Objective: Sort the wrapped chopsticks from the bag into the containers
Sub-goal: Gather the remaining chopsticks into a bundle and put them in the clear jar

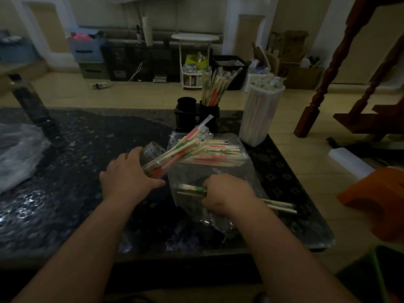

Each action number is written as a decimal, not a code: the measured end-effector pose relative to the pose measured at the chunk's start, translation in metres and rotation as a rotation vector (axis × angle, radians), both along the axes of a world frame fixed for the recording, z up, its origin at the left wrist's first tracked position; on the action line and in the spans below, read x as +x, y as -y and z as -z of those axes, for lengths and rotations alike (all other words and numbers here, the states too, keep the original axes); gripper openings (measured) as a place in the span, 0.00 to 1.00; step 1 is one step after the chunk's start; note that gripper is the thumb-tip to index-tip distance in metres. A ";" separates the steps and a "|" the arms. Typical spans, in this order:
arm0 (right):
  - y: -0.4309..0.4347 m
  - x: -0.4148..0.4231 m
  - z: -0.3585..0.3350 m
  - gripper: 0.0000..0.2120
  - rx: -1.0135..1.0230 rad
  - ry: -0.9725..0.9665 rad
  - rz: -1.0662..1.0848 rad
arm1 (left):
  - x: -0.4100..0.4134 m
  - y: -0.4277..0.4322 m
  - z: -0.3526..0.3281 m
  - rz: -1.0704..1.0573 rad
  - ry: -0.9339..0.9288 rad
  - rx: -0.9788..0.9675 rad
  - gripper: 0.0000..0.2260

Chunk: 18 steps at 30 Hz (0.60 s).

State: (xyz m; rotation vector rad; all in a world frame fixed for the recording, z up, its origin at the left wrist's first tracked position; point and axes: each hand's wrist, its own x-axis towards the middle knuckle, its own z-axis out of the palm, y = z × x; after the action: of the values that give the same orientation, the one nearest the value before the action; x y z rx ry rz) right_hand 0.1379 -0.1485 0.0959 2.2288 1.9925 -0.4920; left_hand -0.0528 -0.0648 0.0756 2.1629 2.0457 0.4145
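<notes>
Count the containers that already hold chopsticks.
3: the tilted clear jar gripped by the left hand, the black holder behind it, and the tall white container at the right.

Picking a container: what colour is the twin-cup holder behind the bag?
Black; twin-cup holder, best in head view.

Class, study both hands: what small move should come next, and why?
Probably swing the right hand leftward and slide its chopstick bundle into the tilted clear jar. The left hand grips that jar, which holds similar wrapped chopsticks.
</notes>
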 end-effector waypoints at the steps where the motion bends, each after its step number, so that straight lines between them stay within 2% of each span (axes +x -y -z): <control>1: 0.000 0.002 -0.006 0.09 0.020 -0.010 -0.025 | 0.000 0.000 0.000 -0.003 -0.003 -0.001 0.47; 11: 0.014 0.005 -0.045 0.07 0.332 0.022 -0.169 | -0.002 -0.004 0.004 0.009 -0.039 -0.057 0.46; 18: 0.013 0.010 -0.045 0.08 0.485 0.015 -0.135 | -0.002 -0.008 0.005 -0.011 -0.011 -0.063 0.46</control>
State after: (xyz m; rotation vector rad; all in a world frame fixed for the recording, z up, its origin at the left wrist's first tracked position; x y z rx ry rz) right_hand 0.1477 -0.1618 0.1410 2.3007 2.4416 0.0324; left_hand -0.0549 -0.0570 0.0702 2.1232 2.0486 0.3363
